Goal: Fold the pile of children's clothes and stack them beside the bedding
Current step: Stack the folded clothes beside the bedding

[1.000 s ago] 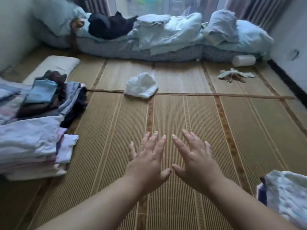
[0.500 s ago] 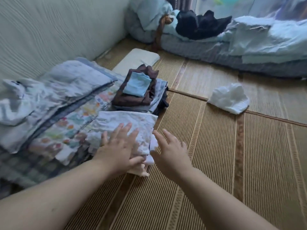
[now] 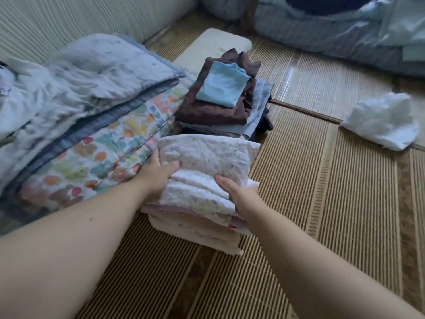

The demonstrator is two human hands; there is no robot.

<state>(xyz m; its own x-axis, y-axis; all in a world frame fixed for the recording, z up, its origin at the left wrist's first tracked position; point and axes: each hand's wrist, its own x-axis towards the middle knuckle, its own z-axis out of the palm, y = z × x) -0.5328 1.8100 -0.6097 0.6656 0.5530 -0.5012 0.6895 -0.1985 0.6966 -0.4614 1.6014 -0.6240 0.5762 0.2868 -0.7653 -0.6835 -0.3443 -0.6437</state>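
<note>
A stack of folded pale, floral-print children's clothes (image 3: 207, 157) sits on the tatami floor beside the folded bedding (image 3: 92, 107). My left hand (image 3: 158, 173) grips the stack's left side, thumb on top. On the stack's near right corner my right hand (image 3: 239, 194) holds the upper layers, its thumb on top and its fingers tucked under them. Behind it stands a second folded stack (image 3: 220, 104) of dark brown and grey garments with a light blue piece on top.
A crumpled white garment (image 3: 381, 123) lies loose on the tatami (image 3: 322, 203) to the right. A flat cream pillow (image 3: 213, 47) lies behind the stacks. A futon with blue-grey covers (image 3: 345, 35) runs along the far side. The wall (image 3: 69, 17) is at the left.
The view has swung left toward the stacks. Both hands, open above the mat a second ago, have reached the floral stack and now grip its sides.
</note>
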